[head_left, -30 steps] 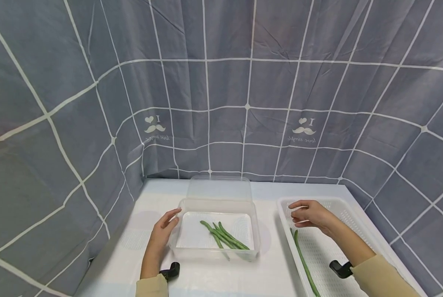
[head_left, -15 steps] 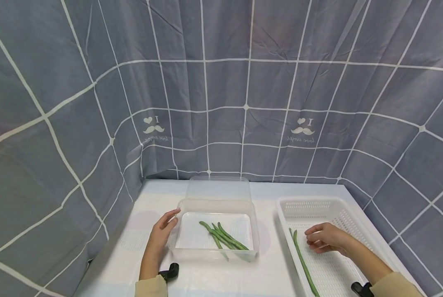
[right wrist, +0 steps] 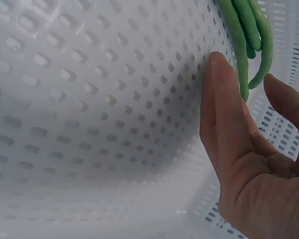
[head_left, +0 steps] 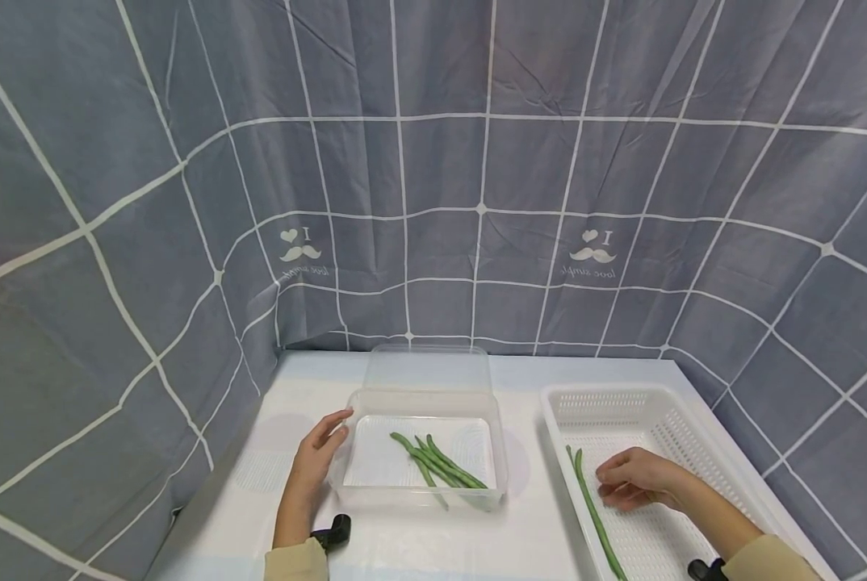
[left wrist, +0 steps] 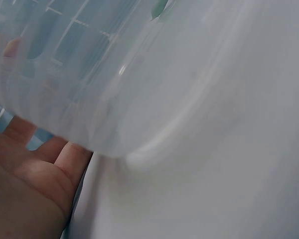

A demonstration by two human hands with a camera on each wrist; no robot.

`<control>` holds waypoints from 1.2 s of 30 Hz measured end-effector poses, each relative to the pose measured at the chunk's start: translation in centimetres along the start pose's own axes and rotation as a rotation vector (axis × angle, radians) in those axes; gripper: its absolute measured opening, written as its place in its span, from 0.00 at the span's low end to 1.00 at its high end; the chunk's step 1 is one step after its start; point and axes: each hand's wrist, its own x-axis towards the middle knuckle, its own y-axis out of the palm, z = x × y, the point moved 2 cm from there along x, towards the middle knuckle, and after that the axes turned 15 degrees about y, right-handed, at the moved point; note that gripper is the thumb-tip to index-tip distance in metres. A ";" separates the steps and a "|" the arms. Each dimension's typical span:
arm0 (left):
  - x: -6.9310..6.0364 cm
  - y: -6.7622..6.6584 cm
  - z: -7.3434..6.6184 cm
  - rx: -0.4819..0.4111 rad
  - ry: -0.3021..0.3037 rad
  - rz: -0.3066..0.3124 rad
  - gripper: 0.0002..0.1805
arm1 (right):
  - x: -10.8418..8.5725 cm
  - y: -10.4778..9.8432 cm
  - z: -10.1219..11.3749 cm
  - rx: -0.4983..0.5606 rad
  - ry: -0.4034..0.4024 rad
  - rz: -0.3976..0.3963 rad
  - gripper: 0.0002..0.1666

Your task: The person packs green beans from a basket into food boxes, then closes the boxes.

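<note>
Several green beans (head_left: pixel 441 466) lie in a clear plastic container (head_left: pixel 470 401) in the middle of the table. My left hand (head_left: pixel 313 460) rests against the container's left side, its fingers on the outside of the wall (left wrist: pixel 104 114) in the left wrist view. On the right, my right hand (head_left: pixel 638 479) is low inside a white perforated basket (head_left: pixel 608 395). More green beans (head_left: pixel 595 516) lie along that basket's left wall. In the right wrist view the thumb stands apart from the extended fingers, close to the beans (right wrist: pixel 239 42), with nothing gripped.
A clear lid (head_left: pixel 428 369) is behind the container. Grey curtains (head_left: pixel 441 161) with white lines rise behind and at both sides of the white table (head_left: pixel 528 379). Black wrist devices (head_left: pixel 334 532) sit on both wrists.
My right hand has moved down and rightward, from near the basket's far left corner to low inside it beside the beans. The left hand has stayed against the container.
</note>
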 end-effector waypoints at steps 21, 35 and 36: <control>-0.1 -0.1 0.0 0.003 0.007 -0.008 0.22 | 1.1 1.3 0.4 0.067 0.007 0.123 0.25; -0.1 0.0 -0.1 -0.003 -0.032 -0.008 0.22 | 1.6 1.5 0.3 0.130 0.000 0.180 0.21; -0.1 0.0 -0.1 -0.006 -0.031 -0.009 0.22 | 1.6 1.5 0.2 0.127 -0.006 0.181 0.21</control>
